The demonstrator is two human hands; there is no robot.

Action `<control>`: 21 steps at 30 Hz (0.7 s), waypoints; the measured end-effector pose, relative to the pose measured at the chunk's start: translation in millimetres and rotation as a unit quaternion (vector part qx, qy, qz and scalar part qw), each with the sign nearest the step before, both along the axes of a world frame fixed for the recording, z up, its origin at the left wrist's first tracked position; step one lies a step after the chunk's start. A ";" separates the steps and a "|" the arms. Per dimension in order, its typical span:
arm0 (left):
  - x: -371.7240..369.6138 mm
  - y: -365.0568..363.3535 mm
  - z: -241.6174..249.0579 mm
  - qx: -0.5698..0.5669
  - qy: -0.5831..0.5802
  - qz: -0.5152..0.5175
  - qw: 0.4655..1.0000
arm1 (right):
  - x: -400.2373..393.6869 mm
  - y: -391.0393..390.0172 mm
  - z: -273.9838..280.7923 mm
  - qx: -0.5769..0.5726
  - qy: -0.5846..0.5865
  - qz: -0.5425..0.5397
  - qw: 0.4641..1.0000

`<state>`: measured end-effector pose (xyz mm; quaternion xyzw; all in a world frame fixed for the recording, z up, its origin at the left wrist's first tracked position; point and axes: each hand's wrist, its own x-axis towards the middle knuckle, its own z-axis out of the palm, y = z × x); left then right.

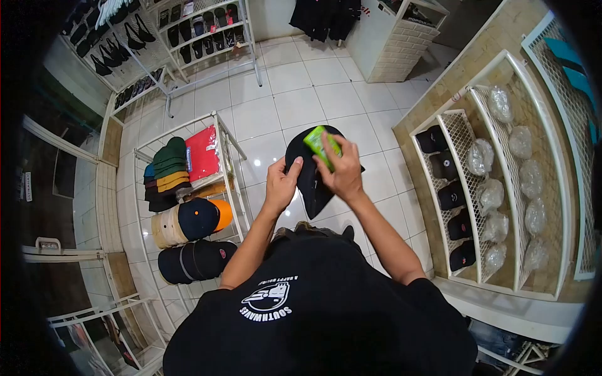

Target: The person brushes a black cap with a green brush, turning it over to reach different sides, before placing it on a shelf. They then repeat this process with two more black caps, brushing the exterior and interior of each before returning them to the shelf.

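A black cap [307,182] is held up in front of my chest, over the tiled floor. My left hand [281,183] grips its left edge, thumb on top and the other fingers partly hidden. My right hand [342,169] holds a bright green, sponge-like block [318,141] against the cap's dark surface, near its far end. My right fingers wrap round the block's right side and cover part of it.
At left, a white wire rack [216,125] carries stacked caps [195,219], folded beanies [169,160] and a red packet [202,153]. A wall rack [508,263] at right holds black caps and plastic-wrapped items [491,195]. Further back stand a shoe rack [204,28] and a white counter [392,47].
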<state>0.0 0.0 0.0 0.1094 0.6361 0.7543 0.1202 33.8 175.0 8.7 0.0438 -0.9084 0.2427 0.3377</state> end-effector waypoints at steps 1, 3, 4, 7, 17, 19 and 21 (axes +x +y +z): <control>3.7 0.7 4.9 -0.002 0.002 0.006 1.000 | -5.5 9.8 -1.9 -0.014 0.008 -0.016 1.000; -3.0 -1.0 5.1 -0.005 0.018 0.015 1.000 | -27.5 20.6 2.5 -0.058 -0.007 -0.100 0.993; -0.5 -1.3 2.1 -0.023 0.033 0.012 0.999 | -21.9 12.9 4.0 -0.011 0.017 -0.082 0.996; -0.8 -5.0 -1.1 -0.038 0.017 -0.009 0.999 | -1.7 -10.0 10.0 0.026 -0.001 0.056 0.998; -4.7 -7.0 -9.2 -0.015 0.018 -0.024 0.999 | -12.0 5.0 2.2 -0.076 -0.016 -0.010 0.997; -1.5 -8.5 -0.7 -0.030 0.014 -0.020 0.999 | -14.1 14.2 6.1 -0.060 -0.028 -0.098 0.993; -5.5 -4.6 -1.0 -0.025 0.021 -0.016 0.999 | 0.3 -5.5 6.1 0.007 0.006 -0.050 0.999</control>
